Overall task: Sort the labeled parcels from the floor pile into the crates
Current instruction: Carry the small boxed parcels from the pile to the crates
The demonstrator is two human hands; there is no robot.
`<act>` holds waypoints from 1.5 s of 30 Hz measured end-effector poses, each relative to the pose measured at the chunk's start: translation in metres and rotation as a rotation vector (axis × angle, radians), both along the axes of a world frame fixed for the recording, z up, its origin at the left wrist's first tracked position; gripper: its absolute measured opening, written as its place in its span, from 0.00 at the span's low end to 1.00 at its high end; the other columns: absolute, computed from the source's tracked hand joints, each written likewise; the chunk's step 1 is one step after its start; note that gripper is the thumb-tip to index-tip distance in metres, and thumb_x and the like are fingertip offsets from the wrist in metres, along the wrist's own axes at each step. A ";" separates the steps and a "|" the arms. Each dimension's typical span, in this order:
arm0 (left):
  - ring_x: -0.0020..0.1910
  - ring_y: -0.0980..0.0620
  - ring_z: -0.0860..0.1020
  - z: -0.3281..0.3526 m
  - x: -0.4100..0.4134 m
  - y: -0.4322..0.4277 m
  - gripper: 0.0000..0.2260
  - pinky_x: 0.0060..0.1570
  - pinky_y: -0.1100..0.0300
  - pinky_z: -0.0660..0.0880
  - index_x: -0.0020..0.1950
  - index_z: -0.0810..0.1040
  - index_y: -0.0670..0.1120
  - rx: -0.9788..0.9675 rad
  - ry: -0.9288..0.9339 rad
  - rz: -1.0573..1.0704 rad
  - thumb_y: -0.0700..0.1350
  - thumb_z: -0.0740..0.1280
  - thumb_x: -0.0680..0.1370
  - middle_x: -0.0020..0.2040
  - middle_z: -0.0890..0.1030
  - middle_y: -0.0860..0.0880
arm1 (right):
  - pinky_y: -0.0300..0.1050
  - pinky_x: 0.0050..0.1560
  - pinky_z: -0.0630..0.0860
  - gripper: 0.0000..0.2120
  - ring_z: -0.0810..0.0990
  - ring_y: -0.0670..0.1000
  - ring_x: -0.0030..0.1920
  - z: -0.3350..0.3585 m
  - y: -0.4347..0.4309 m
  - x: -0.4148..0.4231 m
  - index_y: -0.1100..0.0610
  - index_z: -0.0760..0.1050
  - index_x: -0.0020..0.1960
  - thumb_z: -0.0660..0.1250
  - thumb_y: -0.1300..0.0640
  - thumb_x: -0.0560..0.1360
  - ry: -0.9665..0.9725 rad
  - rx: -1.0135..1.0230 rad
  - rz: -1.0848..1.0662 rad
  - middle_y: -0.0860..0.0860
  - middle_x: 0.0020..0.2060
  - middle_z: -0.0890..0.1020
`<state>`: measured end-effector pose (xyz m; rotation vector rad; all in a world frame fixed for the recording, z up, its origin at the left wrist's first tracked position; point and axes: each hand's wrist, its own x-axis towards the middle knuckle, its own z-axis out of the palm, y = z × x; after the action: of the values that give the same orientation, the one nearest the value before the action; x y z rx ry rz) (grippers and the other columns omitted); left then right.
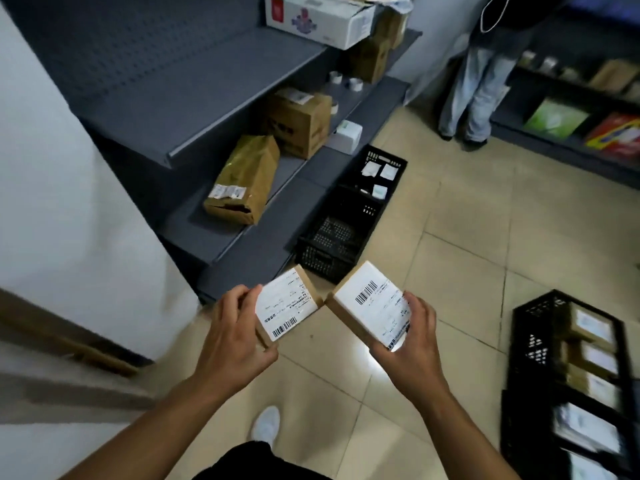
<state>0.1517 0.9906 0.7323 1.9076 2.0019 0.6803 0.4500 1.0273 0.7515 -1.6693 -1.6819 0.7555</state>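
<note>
Two small cardboard parcels are up in front of the chest, label side up, above the tiled floor (467, 258). The left hand (235, 334) grips the left parcel (287, 308) by its left edge, fingers curled over the top rim and thumb at the near corner. The right hand (412, 344) holds the right parcel (370, 303) by its right edge, fingertips wrapped onto the white label. The inner corners of the two boxes sit very close together; I cannot tell whether they touch.

Each box is carried one-handed by a single edge with no sag, so they are probably light and stiff. The cardboard sides should give good friction. The glossy labels look slicker, so it seems safer to hold the bare brown edges, thumb opposite fingers across the thin dimension.

The far crate (332, 261), next to the grey shelf (207, 109), holds only a few small white packets. The right crate (530, 327), near on the right, already has a row of similar labelled boxes. The print is too blurred to read. The boxes are rigid enough to be lowered in flat or slotted in beside the others.
</note>
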 end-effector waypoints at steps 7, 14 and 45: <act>0.68 0.43 0.64 -0.011 0.002 0.140 0.46 0.59 0.48 0.74 0.75 0.62 0.49 0.039 -0.006 -0.108 0.46 0.79 0.60 0.76 0.61 0.47 | 0.34 0.57 0.72 0.44 0.66 0.34 0.65 -0.012 0.084 0.008 0.50 0.62 0.74 0.83 0.55 0.65 -0.032 0.012 -0.126 0.40 0.67 0.62; 0.74 0.54 0.65 -0.015 0.062 0.259 0.46 0.69 0.50 0.71 0.77 0.61 0.52 0.002 -0.262 -0.293 0.49 0.81 0.63 0.75 0.63 0.56 | 0.48 0.64 0.76 0.46 0.70 0.43 0.67 -0.026 0.155 0.069 0.51 0.64 0.74 0.84 0.53 0.63 0.026 -0.001 -0.198 0.44 0.67 0.66; 0.74 0.50 0.67 -0.005 0.321 0.758 0.41 0.69 0.55 0.69 0.74 0.65 0.54 -0.031 -0.649 -0.214 0.45 0.79 0.64 0.73 0.67 0.54 | 0.27 0.58 0.69 0.45 0.71 0.40 0.66 -0.023 0.669 0.317 0.35 0.58 0.70 0.82 0.51 0.64 0.057 -0.047 -0.069 0.34 0.63 0.67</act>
<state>0.4729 1.7484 0.7270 1.5725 1.3763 1.0336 0.7670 1.6961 0.7283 -1.7133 -1.5705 0.8074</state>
